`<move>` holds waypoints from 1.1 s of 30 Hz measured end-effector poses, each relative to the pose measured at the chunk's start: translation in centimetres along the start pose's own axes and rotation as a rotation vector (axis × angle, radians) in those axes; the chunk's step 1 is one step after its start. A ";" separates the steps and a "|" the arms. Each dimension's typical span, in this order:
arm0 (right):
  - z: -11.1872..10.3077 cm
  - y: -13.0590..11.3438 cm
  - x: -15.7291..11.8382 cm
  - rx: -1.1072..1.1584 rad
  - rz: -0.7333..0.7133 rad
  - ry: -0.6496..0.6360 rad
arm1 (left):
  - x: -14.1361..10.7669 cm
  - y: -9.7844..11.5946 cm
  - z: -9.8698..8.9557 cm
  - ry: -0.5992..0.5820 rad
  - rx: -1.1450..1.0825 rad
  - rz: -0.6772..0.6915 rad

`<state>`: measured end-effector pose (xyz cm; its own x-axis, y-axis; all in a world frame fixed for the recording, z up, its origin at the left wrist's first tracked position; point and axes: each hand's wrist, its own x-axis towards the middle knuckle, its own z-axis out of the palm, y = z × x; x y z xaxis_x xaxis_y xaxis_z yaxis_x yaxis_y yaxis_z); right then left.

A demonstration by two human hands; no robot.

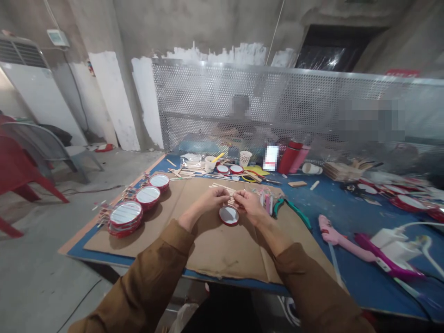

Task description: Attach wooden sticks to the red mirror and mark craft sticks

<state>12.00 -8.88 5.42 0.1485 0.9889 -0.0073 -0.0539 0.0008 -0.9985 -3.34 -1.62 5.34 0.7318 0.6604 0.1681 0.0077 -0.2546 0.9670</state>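
My left hand [215, 200] and my right hand [249, 204] meet above the cardboard, both with fingers pinched. Between the fingertips is a small piece of pale wooden sticks [231, 200]. It is at the far edge of a round disc [229, 216] with a white face and a red rim; whether the two are joined I cannot tell. Further thin wooden sticks [222, 187] lie just beyond my hands. To the right of my right hand are teal-handled pliers [294, 212] and several small pink and pale pieces [266, 200].
Stacks of red-rimmed discs [125, 217] with stick pieces line the cardboard's [159, 249] left side. A pink glue gun [342, 238] and a purple power strip [391, 263] lie right. Behind stand paper cups [210, 164], a red bottle [290, 157] and a perforated metal screen [208, 92].
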 end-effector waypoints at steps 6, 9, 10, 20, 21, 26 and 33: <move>0.4 -0.2 0.0 0.223 0.010 -0.044 | -0.3 1.4 0.5 0.027 -0.139 -0.013; 0.3 -0.5 -0.1 0.298 0.023 -0.053 | -0.6 2.0 0.9 0.126 -0.140 -0.011; 0.3 -0.6 -0.1 0.331 0.022 -0.053 | -0.7 2.1 1.0 0.149 -0.137 -0.008; 1.3 -1.4 -1.3 0.173 0.115 -0.044 | -0.2 0.6 0.9 0.380 0.255 -0.032; 1.3 -1.3 -1.3 0.145 0.110 -0.023 | -0.2 0.6 1.0 0.372 0.272 -0.040; 1.1 -0.7 -0.8 0.074 0.039 0.078 | -0.1 1.0 2.0 0.278 0.213 -0.080; 1.1 -0.6 -0.4 0.137 0.011 0.073 | -0.1 0.8 1.9 0.107 -0.008 -0.065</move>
<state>10.88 -9.08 6.05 0.2187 0.9754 -0.0276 -0.1899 0.0148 -0.9817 -2.12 -3.20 5.74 0.6533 0.7469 0.1237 0.0473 -0.2033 0.9780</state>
